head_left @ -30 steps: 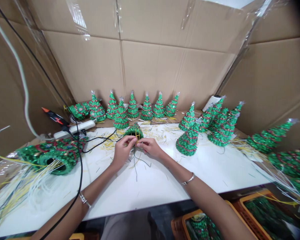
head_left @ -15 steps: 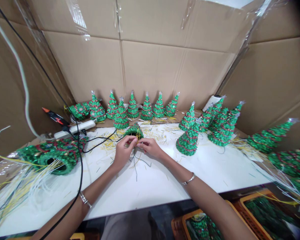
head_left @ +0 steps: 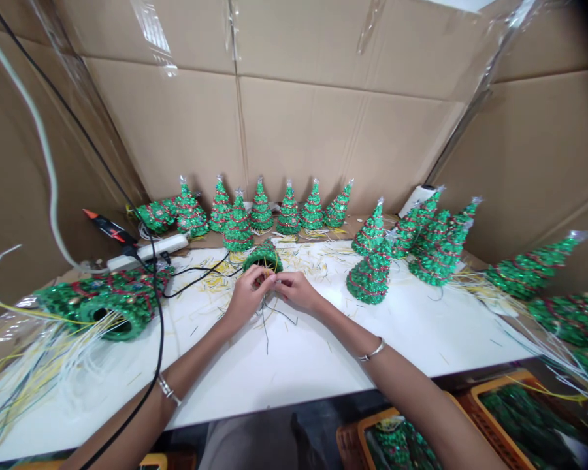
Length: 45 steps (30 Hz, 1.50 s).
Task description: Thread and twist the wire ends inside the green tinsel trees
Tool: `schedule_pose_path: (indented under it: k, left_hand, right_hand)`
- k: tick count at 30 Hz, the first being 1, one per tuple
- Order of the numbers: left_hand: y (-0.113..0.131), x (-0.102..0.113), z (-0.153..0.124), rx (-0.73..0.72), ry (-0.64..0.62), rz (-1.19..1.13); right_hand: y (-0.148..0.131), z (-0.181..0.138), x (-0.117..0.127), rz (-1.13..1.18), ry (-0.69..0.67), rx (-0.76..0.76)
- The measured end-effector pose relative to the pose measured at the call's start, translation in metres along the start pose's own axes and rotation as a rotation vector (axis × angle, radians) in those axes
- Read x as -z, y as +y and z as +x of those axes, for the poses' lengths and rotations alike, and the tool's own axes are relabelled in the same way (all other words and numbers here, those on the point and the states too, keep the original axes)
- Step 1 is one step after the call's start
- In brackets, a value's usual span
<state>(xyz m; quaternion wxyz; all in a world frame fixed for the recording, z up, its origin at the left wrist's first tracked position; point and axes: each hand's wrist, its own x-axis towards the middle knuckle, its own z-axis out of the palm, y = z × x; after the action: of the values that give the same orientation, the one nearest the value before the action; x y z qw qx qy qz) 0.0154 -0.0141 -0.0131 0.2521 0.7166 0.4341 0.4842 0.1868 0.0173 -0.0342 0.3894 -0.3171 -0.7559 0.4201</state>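
A small green tinsel Christmas tree (head_left: 266, 249) lies on its side, its hollow base facing me. Just in front of that opening my left hand (head_left: 247, 295) is closed in a pinch on thin wires coming from the tree, some of them yellow. The fingertips of my right hand (head_left: 298, 291) meet the left ones and pinch the same wires. Dark wire ends (head_left: 266, 326) hang below the fingers onto the white tabletop (head_left: 313, 365). My fingers hide the exact spot where the wires come together.
Several decorated trees (head_left: 289, 212) stand along the cardboard back wall (head_left: 298, 130), more at right. Left are larger lying trees (head_left: 117, 303), loose wires (head_left: 24, 385), a power strip (head_left: 149, 253), a black cable (head_left: 159, 326) and an orange-black tool (head_left: 108, 227). Orange baskets (head_left: 353, 444) sit below right.
My fingers have drawn closer together over the wires, and the upright yellow strands show less. My right hand has shifted slightly. The tree stays lying in place.
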Motion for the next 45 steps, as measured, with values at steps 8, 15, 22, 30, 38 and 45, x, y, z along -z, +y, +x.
schedule_pose_path:
  k: [8,15,22,30,38,45]
  left_hand:
    - [0.0035,0.0006,-0.0004,-0.018,-0.014,0.063]
    - [0.0036,-0.0001,-0.0005,-0.035,-0.018,0.092]
    - [0.0041,-0.0003,-0.0014,-0.017,-0.031,0.076]
    - [0.0046,-0.0004,-0.0014,-0.021,-0.031,0.085]
    - [0.0042,-0.0004,-0.0009,-0.019,-0.031,0.087]
    - [0.0036,-0.0009,-0.002,-0.026,-0.038,0.087]
  right_hand:
    - [-0.0027,-0.001,0.0007,-0.032,-0.013,0.016]
    - [-0.0029,-0.0014,-0.0001,-0.083,-0.002,0.034]
    - [-0.0012,-0.0011,0.0,-0.09,-0.012,0.061]
    - [-0.0018,-0.001,-0.0001,-0.096,-0.02,0.051]
    - [0.0023,-0.0009,-0.0008,-0.091,-0.016,0.062]
    - [0.0001,-0.0011,-0.0004,-0.099,-0.017,0.042]
